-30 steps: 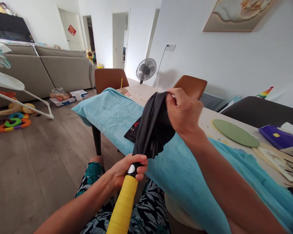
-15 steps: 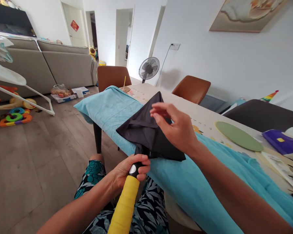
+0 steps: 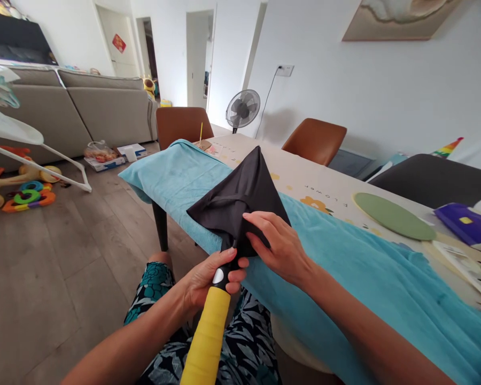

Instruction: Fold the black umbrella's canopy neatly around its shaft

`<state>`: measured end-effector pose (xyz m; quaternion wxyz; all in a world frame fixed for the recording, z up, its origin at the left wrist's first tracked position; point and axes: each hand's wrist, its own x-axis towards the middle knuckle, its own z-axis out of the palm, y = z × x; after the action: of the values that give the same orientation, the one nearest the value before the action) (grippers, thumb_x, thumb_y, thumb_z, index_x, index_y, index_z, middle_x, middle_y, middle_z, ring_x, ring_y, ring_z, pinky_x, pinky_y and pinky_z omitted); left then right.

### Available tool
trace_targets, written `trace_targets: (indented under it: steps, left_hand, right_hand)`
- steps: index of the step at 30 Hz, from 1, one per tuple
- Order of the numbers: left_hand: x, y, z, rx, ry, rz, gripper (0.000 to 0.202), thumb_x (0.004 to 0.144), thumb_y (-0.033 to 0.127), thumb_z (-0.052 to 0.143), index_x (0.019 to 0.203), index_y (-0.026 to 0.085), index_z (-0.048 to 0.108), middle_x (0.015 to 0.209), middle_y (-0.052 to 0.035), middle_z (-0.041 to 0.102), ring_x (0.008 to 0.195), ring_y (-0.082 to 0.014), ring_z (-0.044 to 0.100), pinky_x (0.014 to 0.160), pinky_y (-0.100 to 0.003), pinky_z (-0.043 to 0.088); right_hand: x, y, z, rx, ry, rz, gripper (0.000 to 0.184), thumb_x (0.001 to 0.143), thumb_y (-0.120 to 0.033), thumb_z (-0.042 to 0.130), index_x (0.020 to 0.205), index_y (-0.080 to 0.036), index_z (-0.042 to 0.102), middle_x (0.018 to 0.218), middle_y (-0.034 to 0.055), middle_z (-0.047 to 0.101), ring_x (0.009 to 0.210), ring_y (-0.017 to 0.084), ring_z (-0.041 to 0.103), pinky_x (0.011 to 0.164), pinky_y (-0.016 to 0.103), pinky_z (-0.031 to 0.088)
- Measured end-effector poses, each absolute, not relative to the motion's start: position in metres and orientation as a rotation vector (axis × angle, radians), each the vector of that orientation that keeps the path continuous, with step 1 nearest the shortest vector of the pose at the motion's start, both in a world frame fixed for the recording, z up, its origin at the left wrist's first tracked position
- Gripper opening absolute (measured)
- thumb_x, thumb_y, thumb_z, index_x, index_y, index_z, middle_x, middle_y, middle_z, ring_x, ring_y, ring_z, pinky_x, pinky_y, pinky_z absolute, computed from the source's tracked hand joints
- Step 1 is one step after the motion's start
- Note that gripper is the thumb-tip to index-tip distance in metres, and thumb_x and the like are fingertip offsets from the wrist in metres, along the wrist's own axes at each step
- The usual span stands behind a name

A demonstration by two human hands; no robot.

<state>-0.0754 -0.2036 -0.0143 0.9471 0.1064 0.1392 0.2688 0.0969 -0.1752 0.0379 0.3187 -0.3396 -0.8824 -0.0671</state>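
Observation:
A black folding umbrella [image 3: 240, 187] with loose, partly folded cloth lies over the table edge, its tip pointing away from me. Its thick handle [image 3: 208, 331] is wrapped in yellow tape and points down toward my lap. My left hand [image 3: 216, 272] is closed around the black neck, just above a pale oval button [image 3: 219, 276]. With bent fingers, my right hand [image 3: 278, 243] grips the right side of the black cloth near the neck, thumb below and fingers on top. Under the umbrella is a light blue cloth [image 3: 324, 267] draped along the table edge.
The table [image 3: 260, 152] carries a green oval mat [image 3: 393, 216] and a purple packet [image 3: 467, 224] at the right. Brown chairs [image 3: 315, 141] and a fan [image 3: 243, 109] stand beyond. Toys [image 3: 30, 197] and a white rack [image 3: 74, 171] are on the left floor.
My right hand has come down from above the umbrella onto the right side of its cloth, which has been drawn inward. My left hand keeps its hold on the neck.

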Motion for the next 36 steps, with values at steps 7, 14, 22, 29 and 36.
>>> trace_targets:
  steps: [7, 14, 22, 29, 36]
  left_hand:
    - [-0.075, -0.203, -0.015, 0.217, 0.291, 0.587, 0.024, 0.08, 0.033, 0.059, 0.079, 0.009, 0.057, 0.06, 0.0015, 0.046, 0.044, -0.0035, 0.041, 0.04, -0.012, 0.037]
    - [-0.079, -0.202, -0.013, 0.268, 0.38, 0.566, 0.025, 0.079, 0.035, 0.06, 0.079, 0.01, 0.058, 0.06, -0.0016, 0.056, 0.042, -0.0062, 0.049, 0.036, -0.014, 0.038]
    - [-0.081, -0.198, -0.002, 0.437, 0.682, 0.515, 0.015, 0.071, 0.023, 0.064, 0.067, 0.01, 0.057, 0.057, -0.0033, 0.058, 0.049, -0.0109, 0.056, 0.044, -0.02, 0.048]
    - [-0.088, -0.19, 0.007, 0.504, 0.833, 0.436, 0.014, 0.067, 0.022, 0.061, 0.061, 0.011, 0.053, 0.053, 0.0007, 0.052, 0.043, -0.0102, 0.053, 0.035, -0.019, 0.042]
    - [-0.099, -0.182, 0.02, 0.402, 0.79, 0.425, 0.015, 0.067, 0.021, 0.061, 0.062, 0.013, 0.05, 0.055, 0.003, 0.048, 0.042, -0.0059, 0.048, 0.034, -0.015, 0.041]
  right_hand:
    - [0.099, -0.177, 0.034, -0.875, -2.394, -0.23, 0.029, 0.087, -0.015, 0.043, 0.11, -0.022, 0.06, 0.097, 0.0077, 0.06, 0.092, 0.018, 0.057, 0.082, 0.034, 0.049]
    - [0.095, -0.177, 0.031, -0.834, -2.497, -0.149, 0.024, 0.087, -0.017, 0.046, 0.104, -0.017, 0.063, 0.095, 0.0089, 0.062, 0.09, 0.018, 0.057, 0.082, 0.035, 0.048]
    - [0.091, -0.176, 0.02, -0.84, -2.446, -0.111, 0.017, 0.087, -0.019, 0.049, 0.1, -0.016, 0.06, 0.091, 0.0077, 0.064, 0.088, 0.018, 0.057, 0.081, 0.035, 0.048]
    - [0.091, -0.18, 0.026, -0.834, -2.586, -0.097, 0.033, 0.086, -0.015, 0.043, 0.118, -0.017, 0.052, 0.121, 0.0099, 0.056, 0.115, 0.02, 0.049, 0.1, 0.041, 0.036]
    - [0.087, -0.164, 0.042, -0.881, -2.747, -0.073, 0.057, 0.078, -0.022, 0.054, 0.132, -0.015, 0.037, 0.138, 0.0115, 0.041, 0.131, 0.024, 0.03, 0.107, 0.051, 0.018]
